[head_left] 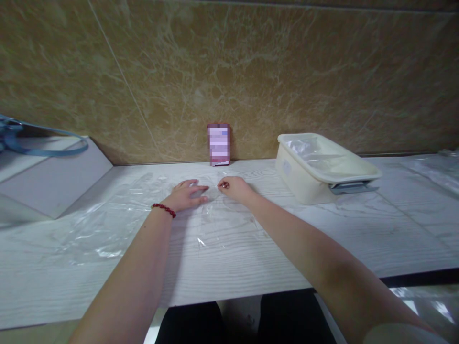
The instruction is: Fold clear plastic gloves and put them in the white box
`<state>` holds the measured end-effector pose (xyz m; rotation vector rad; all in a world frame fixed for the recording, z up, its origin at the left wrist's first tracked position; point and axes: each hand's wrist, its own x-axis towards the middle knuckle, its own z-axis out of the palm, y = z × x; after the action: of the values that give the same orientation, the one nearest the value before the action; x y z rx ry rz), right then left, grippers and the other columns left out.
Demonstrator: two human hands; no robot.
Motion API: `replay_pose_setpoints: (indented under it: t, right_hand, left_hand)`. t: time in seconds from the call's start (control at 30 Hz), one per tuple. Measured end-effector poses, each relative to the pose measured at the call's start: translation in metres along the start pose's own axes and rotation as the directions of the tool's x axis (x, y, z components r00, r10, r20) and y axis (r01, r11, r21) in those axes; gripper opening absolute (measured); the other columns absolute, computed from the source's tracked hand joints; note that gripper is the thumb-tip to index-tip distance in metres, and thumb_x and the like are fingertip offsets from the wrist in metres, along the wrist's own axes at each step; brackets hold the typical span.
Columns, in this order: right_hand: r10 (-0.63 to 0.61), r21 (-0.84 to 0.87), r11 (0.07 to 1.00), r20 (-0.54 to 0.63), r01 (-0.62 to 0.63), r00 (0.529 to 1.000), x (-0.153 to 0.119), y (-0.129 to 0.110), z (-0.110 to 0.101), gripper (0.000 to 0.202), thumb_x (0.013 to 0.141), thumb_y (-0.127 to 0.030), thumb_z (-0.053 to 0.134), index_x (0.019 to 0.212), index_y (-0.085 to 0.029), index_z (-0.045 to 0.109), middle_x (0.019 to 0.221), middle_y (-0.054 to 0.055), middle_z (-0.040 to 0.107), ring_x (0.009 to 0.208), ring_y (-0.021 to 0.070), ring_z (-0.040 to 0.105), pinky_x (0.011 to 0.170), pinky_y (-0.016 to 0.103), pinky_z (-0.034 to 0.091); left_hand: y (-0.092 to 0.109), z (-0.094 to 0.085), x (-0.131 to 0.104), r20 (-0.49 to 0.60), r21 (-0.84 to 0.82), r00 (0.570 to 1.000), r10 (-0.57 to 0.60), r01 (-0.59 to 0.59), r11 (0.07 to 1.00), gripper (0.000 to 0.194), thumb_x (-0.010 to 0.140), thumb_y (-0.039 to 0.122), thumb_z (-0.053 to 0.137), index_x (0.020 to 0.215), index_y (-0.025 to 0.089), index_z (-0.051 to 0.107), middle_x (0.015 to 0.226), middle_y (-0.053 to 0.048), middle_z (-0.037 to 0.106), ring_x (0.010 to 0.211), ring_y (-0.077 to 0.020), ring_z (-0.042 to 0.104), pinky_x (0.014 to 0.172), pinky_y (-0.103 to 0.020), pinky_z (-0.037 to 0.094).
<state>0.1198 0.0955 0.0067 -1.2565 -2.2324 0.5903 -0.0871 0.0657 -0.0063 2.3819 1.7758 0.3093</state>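
My left hand [188,195] lies on a thin sheet of clear plastic [229,229], fingers stretched out and apart. A dark red beaded bracelet [164,209] circles that wrist. Just to its right, my right hand [234,187] is closed in a pinch at the plastic's far part. Something small and shiny shows at its curled fingers, too small to name. More crumpled clear plastic [107,229] spreads over the table to the left of my left hand.
A phone [219,145] leans against the brown marbled wall [222,71]. A cream plastic bin [301,177] with clear plastic inside stands right. On the left is a white box [60,177] with a blue strap [50,152]. More plastic [437,167] lies far right. The table's front edge is near.
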Motion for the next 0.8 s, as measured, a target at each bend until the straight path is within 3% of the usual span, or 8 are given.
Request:
replay_pose_setpoints:
  t: [0.2,0.4,0.6,0.8]
  right_hand:
    - [0.01,-0.029,1.0,0.008,-0.01,1.0,-0.0012,0.002,0.0,0.016,0.067,-0.016,0.055,0.08,-0.019,0.064,0.069,-0.001,0.062,0.062,0.0098,0.054,0.058,0.019,0.039]
    - [0.057,-0.082,0.995,0.007,-0.057,0.998,-0.0025,0.0045,-0.0001,0.018,0.066,-0.023,0.057,0.084,-0.02,0.062,0.068,-0.001,0.061,0.06,0.0102,0.053,0.055,0.019,0.037]
    - [0.066,-0.077,0.995,-0.015,-0.067,0.998,-0.0015,0.0074,0.0004,0.021,0.066,-0.024,0.058,0.087,-0.021,0.059,0.067,-0.002,0.059,0.061,0.0099,0.052,0.055,0.019,0.036]
    - [0.09,-0.064,0.994,-0.019,-0.091,0.996,-0.0012,0.0066,-0.0009,0.022,0.066,-0.024,0.059,0.087,-0.02,0.058,0.066,-0.002,0.059,0.06,0.0095,0.052,0.054,0.019,0.036]
  left_hand:
    - [0.0032,0.0001,-0.0006,0.028,0.034,1.0,-0.001,0.0,0.999,0.064,0.06,0.066,0.047,0.116,0.036,0.047,0.127,-0.006,0.039,0.118,-0.0286,0.031,0.096,-0.042,0.021]
    - [0.0045,0.0025,0.0002,0.029,0.052,0.999,-0.037,0.035,0.998,0.073,0.054,0.068,0.052,0.119,0.037,0.042,0.129,-0.007,0.037,0.119,-0.0312,0.028,0.095,-0.046,0.02]
    - [0.0014,0.0026,0.001,-0.031,-0.031,0.999,-0.014,0.013,0.999,0.044,0.074,0.054,0.039,0.115,0.039,0.047,0.123,-0.001,0.046,0.116,-0.0235,0.034,0.097,-0.039,0.021]
    - [-0.0038,0.0039,0.0006,-0.003,-0.002,0.999,0.052,-0.052,0.999,0.042,0.074,0.056,0.039,0.11,0.04,0.052,0.125,-0.001,0.043,0.115,-0.0236,0.035,0.096,-0.039,0.023]
